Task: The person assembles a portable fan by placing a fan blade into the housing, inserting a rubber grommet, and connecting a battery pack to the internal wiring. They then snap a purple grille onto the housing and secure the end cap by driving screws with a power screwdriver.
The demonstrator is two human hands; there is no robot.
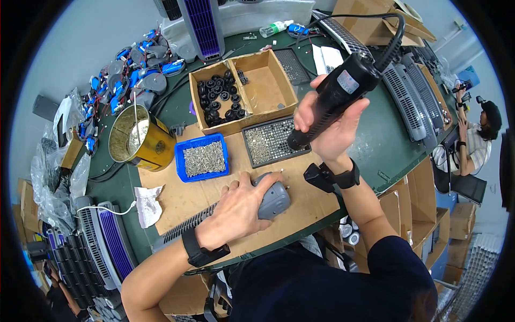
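Note:
My right hand is wrapped round a black corded electric screwdriver, raised above the table's right side. Its lower end hangs over a black perforated tray with small screws in its left part. My left hand grips a grey slatted plastic housing by its rounded end, thumb along the far side. The housing lies on a flat cardboard sheet, and my left hand and forearm cover part of it. Close beyond my left hand stands a blue bin full of screws.
A divided cardboard box holds black round parts on its left. Left of the bin is a yellow bucket. Blue-wired motors are piled at the back left. The screwdriver's cable arches overhead. Another person sits far right.

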